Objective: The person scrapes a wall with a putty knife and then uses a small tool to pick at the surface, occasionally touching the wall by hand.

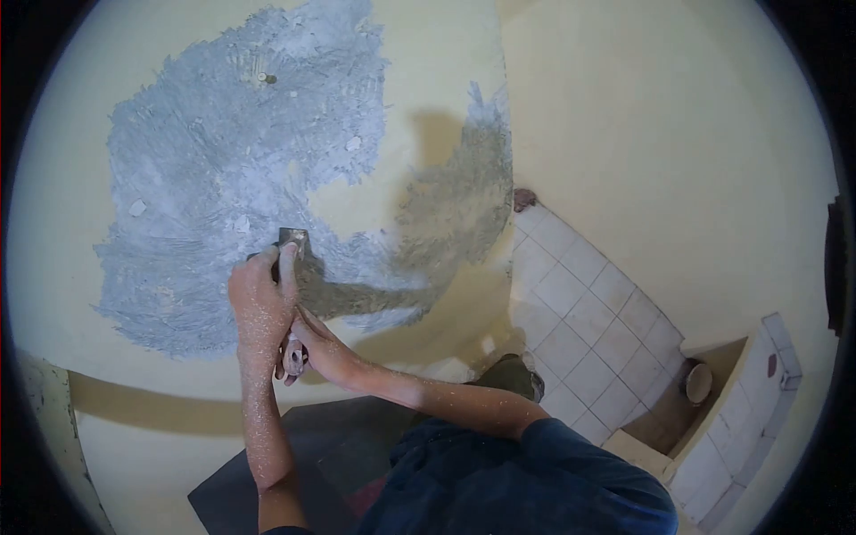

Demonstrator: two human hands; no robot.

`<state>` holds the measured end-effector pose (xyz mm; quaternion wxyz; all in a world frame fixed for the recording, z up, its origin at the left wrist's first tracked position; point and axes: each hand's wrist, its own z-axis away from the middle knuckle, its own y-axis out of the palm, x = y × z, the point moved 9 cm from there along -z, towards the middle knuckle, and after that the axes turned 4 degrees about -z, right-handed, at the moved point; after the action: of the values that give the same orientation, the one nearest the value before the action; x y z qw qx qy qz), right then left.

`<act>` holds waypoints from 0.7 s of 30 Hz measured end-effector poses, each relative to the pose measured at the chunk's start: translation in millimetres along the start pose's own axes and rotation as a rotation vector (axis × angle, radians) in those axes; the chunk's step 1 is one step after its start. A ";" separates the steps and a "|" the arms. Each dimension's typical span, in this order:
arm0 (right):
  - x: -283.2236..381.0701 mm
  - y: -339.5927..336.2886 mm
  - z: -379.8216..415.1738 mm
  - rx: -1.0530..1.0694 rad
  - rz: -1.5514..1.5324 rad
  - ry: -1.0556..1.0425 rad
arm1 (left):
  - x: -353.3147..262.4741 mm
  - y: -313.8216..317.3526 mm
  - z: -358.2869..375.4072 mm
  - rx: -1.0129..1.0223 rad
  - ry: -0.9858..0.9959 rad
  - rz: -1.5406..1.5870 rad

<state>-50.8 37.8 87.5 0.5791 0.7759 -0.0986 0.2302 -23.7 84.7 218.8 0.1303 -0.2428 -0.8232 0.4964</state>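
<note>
A scraper (293, 236) has its dark flat blade against the wall (357, 205), at the lower part of a grey patch of bared plaster (250, 134). My left hand (263, 290) is closed around the upper part of the tool, close behind the blade, with fingers pressed on it. Below it, my right hand (319, 349) grips the handle, whose rounded end shows under the wrists. White dust specks cover my left hand and forearm. Yellowish paint surrounds the grey area, and part of the scraper is hidden by my fingers.
A white tiled floor (571, 294) lies to the right, below a plain yellowish wall (660, 143). A low tiled basin (740, 419) with a round container (698, 383) is at lower right. A small fitting (266, 78) sticks out of the grey patch.
</note>
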 end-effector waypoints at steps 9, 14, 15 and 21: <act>29.5 13.5 3.1 -0.016 -0.178 -0.014 | -24.9 3.2 -19.4 0.066 0.024 -0.046; 35.8 -3.6 11.9 -0.186 -0.052 -0.081 | -29.5 8.0 -15.4 -0.025 0.021 0.039; 35.6 -6.0 15.8 -0.202 -0.015 -0.086 | -27.3 9.8 -13.0 -0.036 0.010 0.057; 31.1 -13.9 11.7 -0.258 0.063 -0.107 | -25.8 10.8 -12.9 -0.046 -0.021 0.149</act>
<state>-15.0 34.6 87.7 0.6603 0.7028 -0.1823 0.1917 6.9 84.9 216.0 0.0787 -0.3011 -0.8153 0.4883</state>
